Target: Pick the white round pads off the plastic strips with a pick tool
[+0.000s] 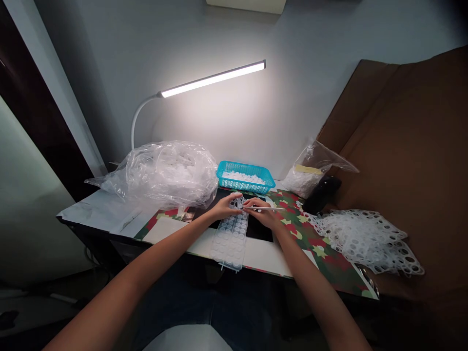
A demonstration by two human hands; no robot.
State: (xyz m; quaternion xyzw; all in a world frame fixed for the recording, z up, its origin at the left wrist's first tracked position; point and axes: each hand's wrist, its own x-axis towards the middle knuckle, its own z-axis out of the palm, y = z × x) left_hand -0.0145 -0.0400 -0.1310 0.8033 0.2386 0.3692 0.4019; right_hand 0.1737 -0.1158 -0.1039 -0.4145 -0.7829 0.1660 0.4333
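Observation:
My left hand (227,206) is closed on a small white sheet with round holes (238,201), its fingers and thumb at the sheet's left side. Close beside it, my right hand (263,213) grips a thin white stick-like tool (274,208), which points out to the right. The fingertips of both hands nearly meet at the sheet; exactly what they touch there is too small to make out. Below the hands lies a clear plastic tray (229,243) with rows of round white pieces, its near end reaching past the table's front edge.
A blue basket (245,184) of small white pieces stands behind the hands. To its left sits a large clear plastic bag (168,173). A smaller bag (305,178), a black object (321,195) and a pile of perforated white sheets (365,239) are right. A lit lamp (214,79) hangs above.

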